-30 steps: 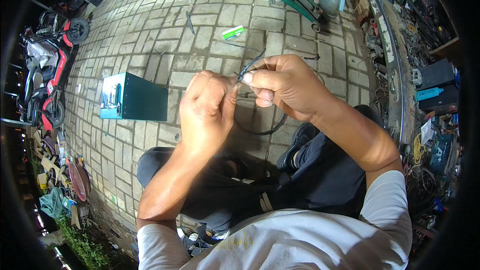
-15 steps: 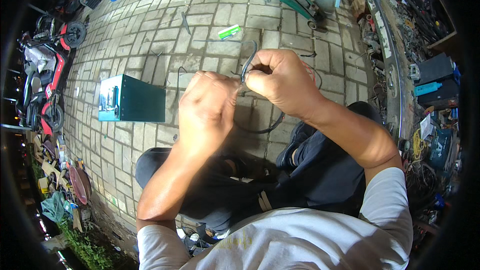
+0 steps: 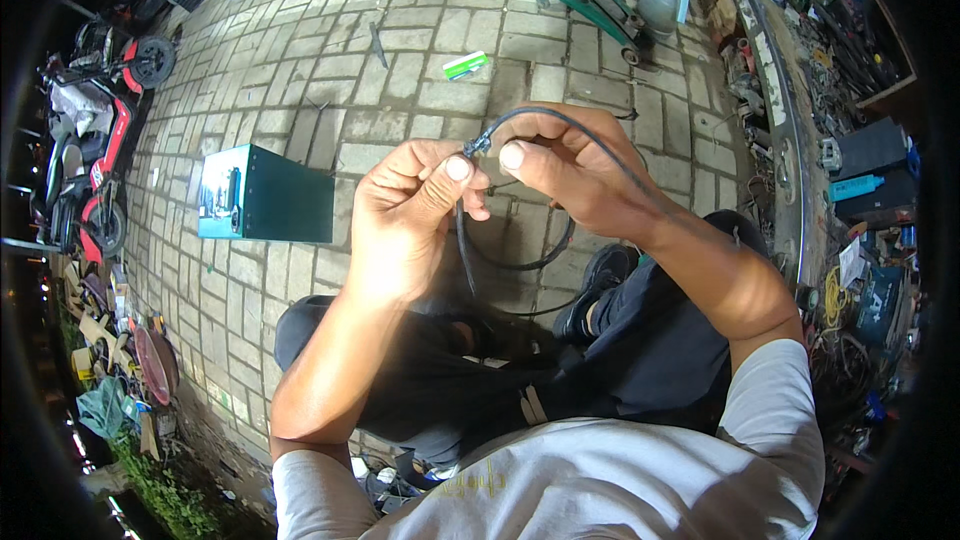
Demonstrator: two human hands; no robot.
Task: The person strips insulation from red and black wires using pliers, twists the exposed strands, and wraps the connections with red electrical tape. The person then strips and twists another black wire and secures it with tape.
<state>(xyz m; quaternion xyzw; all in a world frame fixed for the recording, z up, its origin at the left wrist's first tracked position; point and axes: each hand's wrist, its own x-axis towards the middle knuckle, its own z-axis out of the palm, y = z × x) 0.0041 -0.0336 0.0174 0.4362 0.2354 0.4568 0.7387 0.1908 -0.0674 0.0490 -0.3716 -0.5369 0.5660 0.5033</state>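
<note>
A thin black cable (image 3: 606, 148) has a rough, knotted-looking joint (image 3: 478, 143) in front of me. My left hand (image 3: 415, 200) pinches that joint between thumb and fingers, and one length hangs below the thumb. From the joint the cable arcs right, across the fingers and back of my right hand (image 3: 575, 165). That hand is close beside the joint, its thumb raised apart from its bent fingers; nothing is gripped between them. Another dark loop of cable (image 3: 535, 265) curves beneath both hands, partly hidden by them.
On the paving left of me stands a dark green metal box (image 3: 290, 198) with a handle. Ahead lie a green-and-white small box (image 3: 465, 65) and a green floor jack (image 3: 585, 5). A red scooter (image 3: 112, 155) is at far left; cluttered tools and parts line the right side.
Both hands have turned, bringing the thumbs and the cable joint into view. My right thumb and fingers have parted from the joint, and the cable's free length now sweeps rightward over that hand.
</note>
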